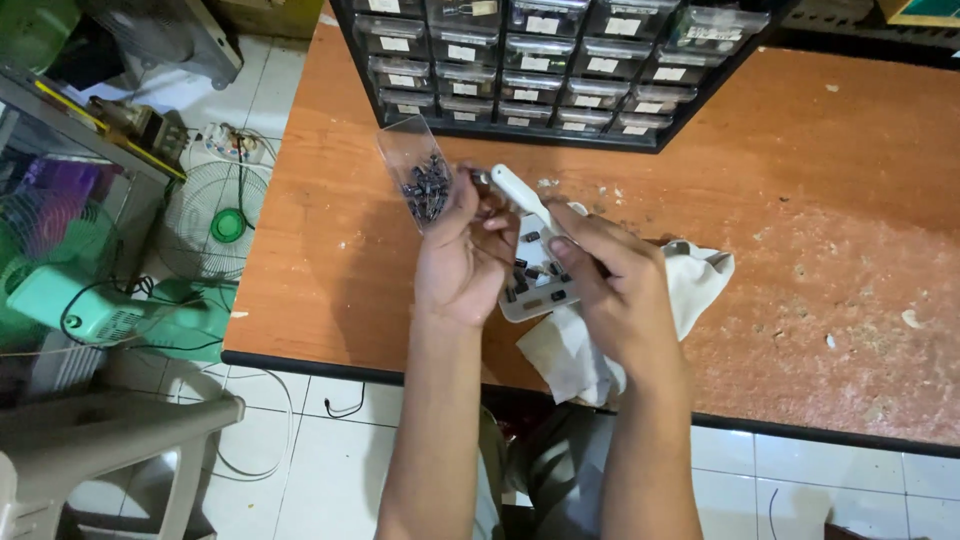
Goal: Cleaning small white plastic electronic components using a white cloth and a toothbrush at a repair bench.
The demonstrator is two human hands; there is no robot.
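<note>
My left hand (462, 255) holds up a small clear plastic drawer (415, 170) with several small dark electronic parts in it, and pinches a tiny part at its fingertips. My right hand (612, 280) grips a white tool with a long handle (518, 190), its tip near the left fingertips. Under both hands lies a small white tray (530, 285) with several dark parts on it. The tray rests partly on a cream cloth (700, 280) on the orange-brown table (820, 200).
A black cabinet of small clear drawers (545, 70) stands at the table's back edge. Left of the table, on the white tiled floor, are green fans (215, 225), cables and a grey plastic chair (100, 440). The table's right half is scuffed and bears small white scraps.
</note>
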